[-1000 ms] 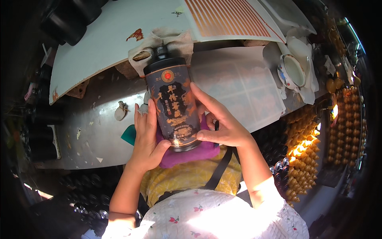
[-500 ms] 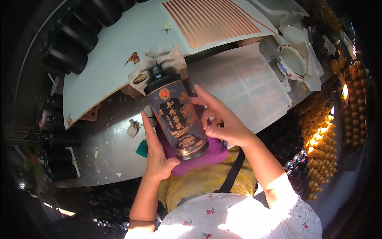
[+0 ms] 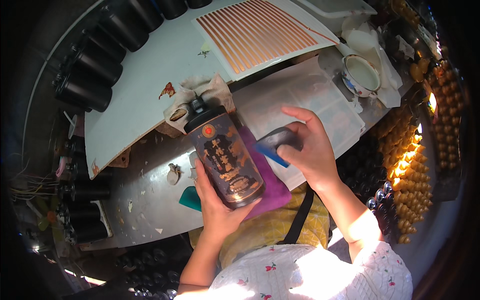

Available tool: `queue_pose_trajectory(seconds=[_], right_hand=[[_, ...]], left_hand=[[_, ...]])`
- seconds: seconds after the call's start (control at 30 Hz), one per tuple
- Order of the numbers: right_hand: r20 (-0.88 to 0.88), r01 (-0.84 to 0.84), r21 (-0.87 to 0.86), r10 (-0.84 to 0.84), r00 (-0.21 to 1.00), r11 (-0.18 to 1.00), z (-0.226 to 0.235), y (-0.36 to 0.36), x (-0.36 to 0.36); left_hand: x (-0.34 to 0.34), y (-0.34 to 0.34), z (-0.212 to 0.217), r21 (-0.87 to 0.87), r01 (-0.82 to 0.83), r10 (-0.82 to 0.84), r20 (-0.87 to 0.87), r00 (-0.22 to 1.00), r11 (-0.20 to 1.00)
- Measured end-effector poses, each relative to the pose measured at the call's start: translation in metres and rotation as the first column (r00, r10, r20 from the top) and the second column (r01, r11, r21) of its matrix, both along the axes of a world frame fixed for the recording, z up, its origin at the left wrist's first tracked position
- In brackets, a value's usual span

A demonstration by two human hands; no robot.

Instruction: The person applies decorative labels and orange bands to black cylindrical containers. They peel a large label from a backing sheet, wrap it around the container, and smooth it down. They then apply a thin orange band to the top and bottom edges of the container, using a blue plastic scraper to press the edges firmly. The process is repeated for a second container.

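Observation:
My left hand (image 3: 216, 206) cradles a dark brown bottle (image 3: 223, 156) with gold lettering and a black cap, lying tilted with its neck pointing away from me. A purple cloth (image 3: 270, 186) lies under the bottle, over my lap. My right hand (image 3: 309, 148) is off the bottle, just to its right, and grips a small blue and black scraper (image 3: 276, 145) whose blue edge points toward the bottle's side.
A grey metal table (image 3: 145, 205) carries a teal scrap (image 3: 191, 198), a stained rag (image 3: 200, 95), a white board (image 3: 150, 75) with a sheet of copper strips (image 3: 260, 35), and a white cup (image 3: 361, 75). Black bottles (image 3: 100, 60) line the left; gold-capped bottles (image 3: 405, 165) stand right.
My right hand has left the bottle and now holds the blue scraper beside it. The left hand has slid under the bottle's base, and the bottle lies flatter.

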State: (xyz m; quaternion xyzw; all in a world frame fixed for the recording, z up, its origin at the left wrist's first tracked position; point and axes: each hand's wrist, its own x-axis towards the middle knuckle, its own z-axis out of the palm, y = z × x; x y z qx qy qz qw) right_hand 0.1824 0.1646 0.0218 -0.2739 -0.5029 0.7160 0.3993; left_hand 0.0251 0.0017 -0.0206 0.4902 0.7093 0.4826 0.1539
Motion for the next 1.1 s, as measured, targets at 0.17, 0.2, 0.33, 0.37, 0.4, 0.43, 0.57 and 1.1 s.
queue_pose_trajectory(seconds=[0.17,0.2,0.33,0.37,0.4,0.43,0.57,1.1], right_hand=[[0.302,-0.336,0.637,0.176,0.937,0.694,0.017,-0.006,-0.012],[0.319,-0.335,0.705,0.142,0.937,0.625,0.022,0.000,-0.027],[0.038,-0.008,0.710,-0.026,0.999,0.704,0.023,0.044,-0.094],[-0.012,0.056,0.739,-0.071,0.997,0.671,0.023,0.049,-0.098],[-0.063,0.122,0.764,-0.115,0.991,0.633,0.020,0.051,-0.097],[-0.091,0.112,0.856,-0.067,0.994,0.504,0.011,0.046,-0.087],[0.047,-0.098,0.928,0.147,0.988,0.359,-0.014,-0.013,-0.009],[-0.034,-0.137,0.781,0.261,0.965,0.609,-0.041,-0.020,0.005]], left_hand=[[0.001,0.005,0.004,-0.026,-0.025,0.022,-0.115,0.993,0.999],[-0.001,0.004,0.002,-0.027,-0.026,0.023,-0.129,0.991,0.999],[-0.005,0.004,-0.002,-0.061,-0.044,0.032,-0.193,0.981,0.997],[-0.004,0.006,0.000,-0.049,-0.038,0.027,-0.204,0.978,0.998],[-0.002,0.009,0.002,-0.038,-0.029,0.020,-0.216,0.976,0.999],[-0.004,0.008,0.002,-0.037,-0.017,0.008,-0.231,0.973,0.999],[-0.012,0.000,-0.006,-0.069,-0.024,0.007,-0.233,0.972,0.997],[-0.029,-0.016,-0.018,-0.195,-0.021,-0.033,-0.269,0.962,0.981]])
